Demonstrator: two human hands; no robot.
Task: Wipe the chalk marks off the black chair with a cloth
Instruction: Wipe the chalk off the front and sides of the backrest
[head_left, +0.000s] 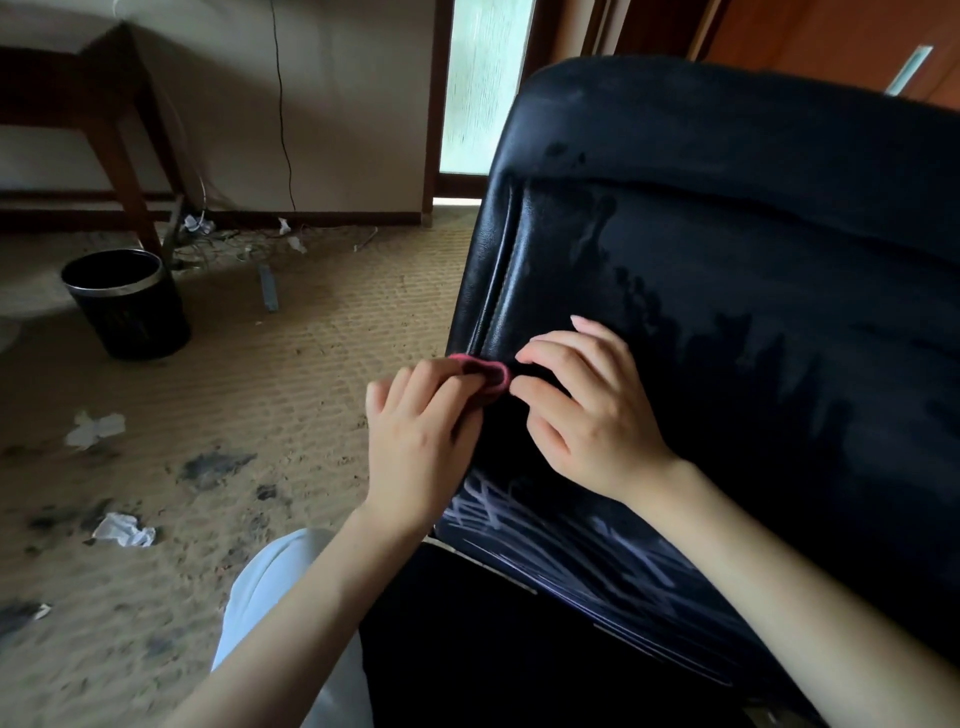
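Note:
The black leather chair fills the right half of the head view, its back damp and smeared. White chalk marks streak its lower part near my wrists. A small pink cloth sits at the chair's left edge. My left hand pinches the cloth from the left. My right hand lies on the leather just right of the cloth, fingers curled, fingertips touching or pinching its end; I cannot tell which.
A black waste bin stands on the dirty woven carpet at the left. Crumpled paper scraps litter the floor. A dark wooden table is at the back left. My white-trousered knee is below.

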